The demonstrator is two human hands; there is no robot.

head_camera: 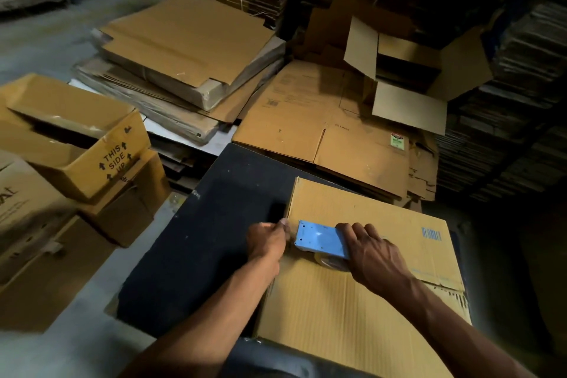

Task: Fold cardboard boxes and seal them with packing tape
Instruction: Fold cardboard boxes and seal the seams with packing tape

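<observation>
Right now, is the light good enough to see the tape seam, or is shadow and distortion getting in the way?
Head view: dim overall, right side nearly black; box top is lit, but the right hand and dispenser cover the seam; wide-angle bending at the edges; stacks behind look soft.

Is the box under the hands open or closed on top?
Closed. The box's flaps lie flat and meet at a seam, where the right hand holds the blue tape dispenser.
</observation>
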